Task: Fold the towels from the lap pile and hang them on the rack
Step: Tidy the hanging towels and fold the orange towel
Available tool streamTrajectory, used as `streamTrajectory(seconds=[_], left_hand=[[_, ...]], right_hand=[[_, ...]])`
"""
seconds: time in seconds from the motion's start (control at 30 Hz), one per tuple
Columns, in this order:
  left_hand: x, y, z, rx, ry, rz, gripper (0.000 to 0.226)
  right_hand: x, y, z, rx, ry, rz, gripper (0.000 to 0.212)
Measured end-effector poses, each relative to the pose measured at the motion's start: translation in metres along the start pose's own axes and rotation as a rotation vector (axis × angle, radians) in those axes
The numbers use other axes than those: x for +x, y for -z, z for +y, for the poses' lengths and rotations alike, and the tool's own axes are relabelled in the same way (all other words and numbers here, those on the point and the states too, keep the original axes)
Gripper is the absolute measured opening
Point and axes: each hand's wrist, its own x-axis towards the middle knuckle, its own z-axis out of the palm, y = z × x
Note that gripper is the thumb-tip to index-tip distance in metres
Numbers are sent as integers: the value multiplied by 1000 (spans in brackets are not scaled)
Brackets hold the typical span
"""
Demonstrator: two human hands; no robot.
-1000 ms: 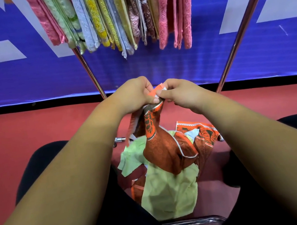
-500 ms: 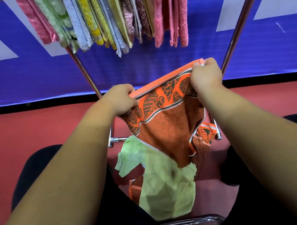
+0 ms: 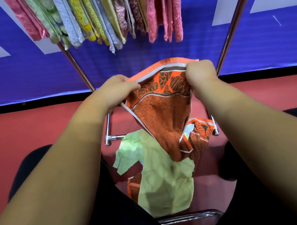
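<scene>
**Holding an orange towel up by its top hem before a loaded rack**

A seated person's left hand and right hand each pinch the top hem of an orange towel printed with dark leaves. The fingers of both hands are curled over its white-trimmed edge, one hand at each end. The hem arches a little between them. From that grip the cloth hangs in front of the person and narrows downward until its lower end rests on the lap pile.

On the pile, a crumpled pale green towel lies on top, between thighs in dark trousers. A patch of orange leaf-print cloth shows at its right side; whether it belongs to the held towel cannot be told.

Beyond the hands stands the rack, with two slanted metal poles rising left and right and a low crossbar near the knees. Folded hung towels in pink, green, yellow, grey and brown crowd its top side by side, above the held towel and clear of it.

A blue banner with white shapes backs the scene above a red floor. A chrome chair bar shows between the legs at the bottom.
</scene>
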Motion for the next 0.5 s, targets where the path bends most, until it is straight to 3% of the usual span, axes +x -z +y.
streamTrajectory(seconds=[0.07, 0.13, 0.17, 0.23, 0.33, 0.5], left_hand=[[-4, -1, 7, -319, 111, -108, 35], [1, 2, 4, -488, 150, -61, 59], [2, 3, 4, -505, 148, 2, 60], [-2, 1, 6, -505, 147, 56, 47], [-11, -5, 15, -368, 116, 56, 10], [-5, -6, 3, -172, 74, 30, 16]], right_hand=[[-3, -3, 0, -20, 24, -43, 13], [-6, -6, -1, -35, 53, -74, 16], [-7, -8, -2, -51, 73, -88, 15], [-7, -12, -5, -125, 135, -98, 14], [-8, -16, -4, -141, 150, -95, 15], [-16, -19, -1, -125, 173, -163, 21]])
